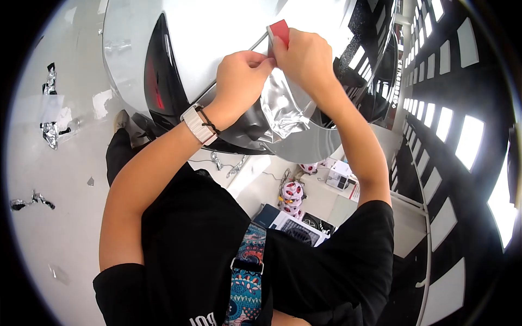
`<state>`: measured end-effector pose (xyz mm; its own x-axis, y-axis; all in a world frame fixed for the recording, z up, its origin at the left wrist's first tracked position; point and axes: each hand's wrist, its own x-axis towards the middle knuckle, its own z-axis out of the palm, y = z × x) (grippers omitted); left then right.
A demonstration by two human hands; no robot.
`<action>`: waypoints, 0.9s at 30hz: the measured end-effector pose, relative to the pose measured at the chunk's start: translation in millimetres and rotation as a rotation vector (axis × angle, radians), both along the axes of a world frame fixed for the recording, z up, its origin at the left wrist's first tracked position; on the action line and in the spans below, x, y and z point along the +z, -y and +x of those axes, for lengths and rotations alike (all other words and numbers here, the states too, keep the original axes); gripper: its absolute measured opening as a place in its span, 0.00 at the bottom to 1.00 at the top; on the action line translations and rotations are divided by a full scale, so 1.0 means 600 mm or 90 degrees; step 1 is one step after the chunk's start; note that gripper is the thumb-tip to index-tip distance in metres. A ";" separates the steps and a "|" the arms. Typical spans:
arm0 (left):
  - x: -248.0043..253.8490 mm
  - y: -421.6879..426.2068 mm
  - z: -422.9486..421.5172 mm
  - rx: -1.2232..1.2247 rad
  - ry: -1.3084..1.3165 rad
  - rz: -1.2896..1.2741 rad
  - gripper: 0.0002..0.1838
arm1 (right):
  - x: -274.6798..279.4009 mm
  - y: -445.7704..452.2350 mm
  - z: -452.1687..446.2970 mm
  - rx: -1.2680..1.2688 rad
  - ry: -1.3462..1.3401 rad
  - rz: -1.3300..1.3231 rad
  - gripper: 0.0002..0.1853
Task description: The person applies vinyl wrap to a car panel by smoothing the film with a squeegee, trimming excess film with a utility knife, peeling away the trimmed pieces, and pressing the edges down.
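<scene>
1. Right hand (305,57): fingers gripping a flat red block (280,31) over the glossy white car panel (215,32).
2. Left hand (238,80): thumb and forefinger pressed together beside crumpled silver film (281,106); pinch on it unclear.

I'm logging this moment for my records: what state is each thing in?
Red tool: gripped in the right hand
Left hand: pinched, hold unclear
Silver sheet: creased, crumpled
Vehicle lamp: lit or unlit unclear
Pale wristband: worn
Patterned strap: worn across the torso
Foil scraps: crumpled, on the floor
</scene>
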<state>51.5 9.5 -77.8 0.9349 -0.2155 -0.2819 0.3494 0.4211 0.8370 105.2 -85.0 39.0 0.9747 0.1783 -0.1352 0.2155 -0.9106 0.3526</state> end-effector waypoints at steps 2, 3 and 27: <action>0.007 -0.002 0.003 0.009 -0.004 0.009 0.15 | 0.003 0.000 -0.009 0.014 -0.010 -0.010 0.19; 0.008 -0.002 0.003 0.010 -0.004 0.007 0.15 | 0.004 0.002 -0.011 0.014 -0.010 -0.011 0.19; 0.014 -0.016 0.011 -0.017 -0.018 0.015 0.16 | 0.008 -0.016 0.004 0.004 -0.076 -0.028 0.17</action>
